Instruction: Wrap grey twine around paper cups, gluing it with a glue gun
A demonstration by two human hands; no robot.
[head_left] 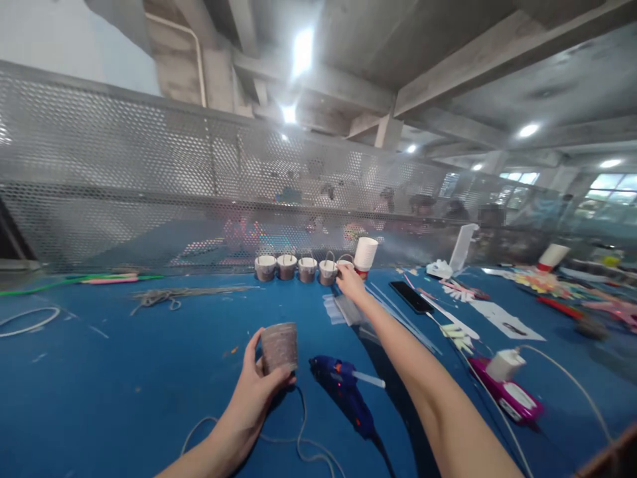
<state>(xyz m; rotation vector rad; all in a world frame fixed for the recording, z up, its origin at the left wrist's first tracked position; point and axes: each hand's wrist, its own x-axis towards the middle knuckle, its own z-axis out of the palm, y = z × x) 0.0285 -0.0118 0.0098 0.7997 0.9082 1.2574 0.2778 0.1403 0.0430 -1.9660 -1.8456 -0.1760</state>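
My left hand [251, 382] is wrapped round a paper cup covered in grey-brown cord [279, 346], held tilted above the blue table. A loose length of cord [301, 425] trails below it across the tabletop. Stretched far forward, my right hand [351, 281] has its fingers closed at a cord-wrapped cup [347, 263] at the right end of a row; the hand partly hides this cup. Several similar cups, such as this one [307, 269], stand beside it. A blue glue gun [343, 392] with a clear glue stick [369, 379] lies between my arms.
White paper cups [365, 253] stand stacked behind my right hand. A perforated metal screen [149, 172] borders the table's back. Cord strands [194, 292] lie at left. On the right are a phone [411, 297], cables, a purple power strip [505, 392] and craft pieces [542, 282].
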